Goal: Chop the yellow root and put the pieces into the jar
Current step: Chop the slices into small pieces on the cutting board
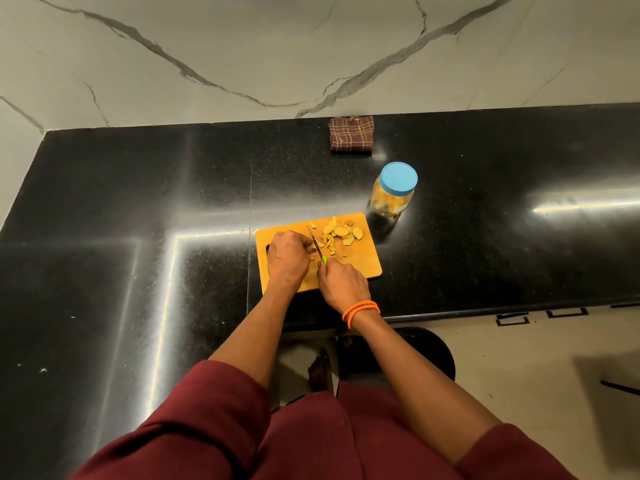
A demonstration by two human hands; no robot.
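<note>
1. Chopping was under way: the right hand (341, 280) gripped the green handle of a small knife (317, 244), its blade angled down onto the cutting board (360, 261).
2. The left hand (287, 252) lay curled just left of the blade, fingers bent over what I judged to be the uncut piece of yellow root; the piece itself was hidden beneath them.
3. Cut pieces (341, 233) lay scattered on the board's far half, right of the blade, so slicing looked well advanced but unfinished.
4. The jar (393, 192) stood on the black worktop (138, 202) just beyond the board's far right corner, blue lid (398, 177) on, with some yellow contents already inside.
5. Left, by my reckoning: finish cutting, open the jar, transfer the pieces.
</note>
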